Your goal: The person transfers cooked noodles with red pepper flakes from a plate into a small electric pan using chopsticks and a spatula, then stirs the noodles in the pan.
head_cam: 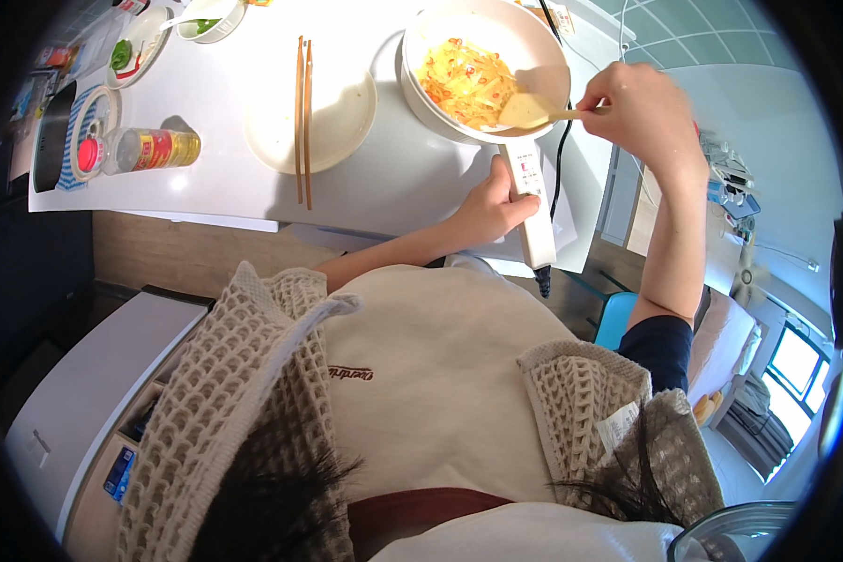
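Observation:
A white electric pan (421,105) holds pale yellow shredded vegetables (467,81) mixed with red chili rings. Its long white handle (534,232) points toward me, and my left hand (495,204) grips it near the pan's body. Above the right rim, my right hand (636,112) pinches the handle of a light-coloured spatula (527,111). The spatula's blade rests at the right edge of the food, inside the pan. A black cord leaves the end of the pan's handle.
To the pan's left, a pair of wooden chopsticks (304,126) lies across a white plate (351,126). Further left are a red-capped oil bottle (158,149), a plate with green and red peppers (140,46) and a white bowl (214,24) with a spoon. The white table's (218,197) front edge is before me.

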`<control>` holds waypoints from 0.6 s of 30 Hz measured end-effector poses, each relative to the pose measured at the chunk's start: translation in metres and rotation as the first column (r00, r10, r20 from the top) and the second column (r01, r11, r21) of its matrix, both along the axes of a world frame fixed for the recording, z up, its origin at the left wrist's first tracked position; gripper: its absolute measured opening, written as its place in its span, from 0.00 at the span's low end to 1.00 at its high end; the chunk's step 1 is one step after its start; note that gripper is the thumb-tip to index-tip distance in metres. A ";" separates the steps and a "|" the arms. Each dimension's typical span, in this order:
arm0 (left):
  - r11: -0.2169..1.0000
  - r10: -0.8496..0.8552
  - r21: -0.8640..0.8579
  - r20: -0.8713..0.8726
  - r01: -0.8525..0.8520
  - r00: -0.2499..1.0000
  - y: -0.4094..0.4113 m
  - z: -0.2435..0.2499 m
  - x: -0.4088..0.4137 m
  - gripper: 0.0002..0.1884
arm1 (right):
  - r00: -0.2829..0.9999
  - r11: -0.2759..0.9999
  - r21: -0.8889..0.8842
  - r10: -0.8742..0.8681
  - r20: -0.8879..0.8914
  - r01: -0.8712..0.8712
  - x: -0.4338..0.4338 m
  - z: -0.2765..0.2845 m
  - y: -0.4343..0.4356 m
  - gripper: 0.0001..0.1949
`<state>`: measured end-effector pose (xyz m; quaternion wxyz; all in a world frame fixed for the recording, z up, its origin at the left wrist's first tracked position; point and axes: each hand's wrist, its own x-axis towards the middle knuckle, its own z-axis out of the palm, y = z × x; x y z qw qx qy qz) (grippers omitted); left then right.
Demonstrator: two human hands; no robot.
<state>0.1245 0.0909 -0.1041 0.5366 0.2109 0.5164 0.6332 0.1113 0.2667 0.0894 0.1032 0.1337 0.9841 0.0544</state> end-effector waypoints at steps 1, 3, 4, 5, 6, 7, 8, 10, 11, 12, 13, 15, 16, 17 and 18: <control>1.000 -0.004 0.001 0.001 0.004 1.000 0.001 -0.001 0.000 0.29 | 1.000 1.000 -0.021 0.006 -0.018 -0.006 0.001 -0.002 0.002 0.04; 1.000 -0.006 0.002 0.004 0.006 1.000 0.002 -0.003 0.001 0.29 | 0.998 0.998 -0.065 0.024 -0.056 -0.028 0.002 -0.005 0.005 0.04; 1.000 0.001 0.000 0.007 -0.001 1.000 0.003 -0.005 0.002 0.30 | 0.999 0.999 -0.048 -0.019 -0.045 0.017 0.002 -0.002 0.005 0.04; 1.000 0.006 -0.002 0.009 -0.006 1.000 0.003 -0.007 0.004 0.30 | 0.997 0.998 -0.031 -0.064 -0.034 0.063 0.004 0.005 0.004 0.04; 1.000 0.011 -0.007 0.011 -0.011 1.000 0.003 -0.007 0.003 0.30 | 0.994 0.994 -0.016 -0.109 -0.025 0.109 0.005 0.009 0.003 0.04; 1.000 0.002 -0.027 0.008 -0.001 1.000 0.003 -0.006 0.003 0.30 | 0.996 0.996 0.002 -0.084 -0.033 0.084 0.004 0.010 0.003 0.05; 0.999 -0.008 -0.047 0.005 0.008 1.000 0.002 -0.005 0.001 0.31 | 0.998 0.998 0.020 -0.057 -0.040 0.058 0.004 0.010 0.003 0.05; 0.998 -0.031 -0.060 -0.004 0.031 1.000 0.003 -0.005 0.001 0.32 | 0.999 0.999 0.041 -0.005 -0.034 0.006 0.004 0.008 0.002 0.05; 0.998 -0.036 -0.058 -0.009 0.035 0.999 0.003 -0.008 0.002 0.32 | 0.999 0.999 0.037 0.031 -0.019 -0.031 0.001 0.003 0.002 0.05; 0.998 -0.042 -0.053 -0.015 0.042 0.999 0.005 -0.008 0.002 0.33 | 0.998 0.997 0.036 0.066 -0.005 -0.065 -0.002 0.000 0.001 0.05; 0.997 -0.058 -0.051 -0.013 0.057 0.998 0.005 -0.007 0.001 0.33 | 0.997 0.997 -0.019 0.075 0.019 -0.075 -0.003 -0.003 -0.001 0.05; 0.996 -0.067 -0.056 -0.013 0.066 0.998 0.005 -0.006 0.001 0.33 | 0.991 0.984 -0.139 0.121 0.060 -0.111 -0.008 -0.010 -0.006 0.05; 0.997 -0.049 -0.057 -0.012 0.048 0.999 0.004 -0.006 0.000 0.33 | 0.981 0.971 -0.149 0.191 0.023 -0.186 -0.009 -0.017 -0.007 0.05; 0.998 -0.030 -0.058 -0.012 0.029 0.999 0.002 -0.006 -0.001 0.33 | 0.982 0.966 -0.174 0.189 -0.022 -0.190 -0.013 -0.024 -0.010 0.05; 0.998 -0.035 -0.050 -0.006 0.035 0.999 0.003 -0.005 -0.001 0.33 | 0.985 0.966 -0.192 0.162 -0.059 -0.171 -0.015 -0.030 -0.015 0.05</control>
